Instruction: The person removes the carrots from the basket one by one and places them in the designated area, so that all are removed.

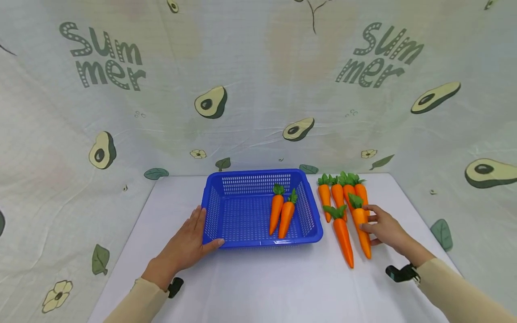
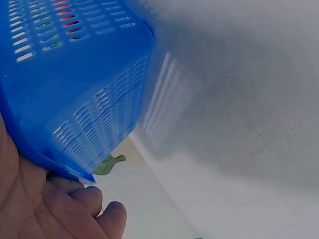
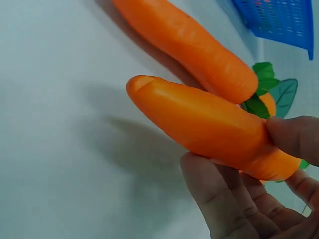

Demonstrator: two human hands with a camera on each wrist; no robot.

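Farthest left, the left hand (image 1: 186,243) rested against the blue basket (image 1: 258,243) at its near-left corner, fingers extended and thumb over the rim. Two carrots (image 1: 276,211) lay inside, toward the basket's right. Beyond it, five loose carrots (image 1: 342,235) lay on the tabletop (image 1: 258,287); beside them, the right hand (image 1: 384,229) pinched another carrot (image 3: 214,127) between fingers and thumb.

Blue basket (image 2: 79,74) cut off, left wrist view.

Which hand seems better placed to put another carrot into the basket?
Probably the right hand: it pinches a carrot, while the left hand rests against the blue basket and holds no carrot.
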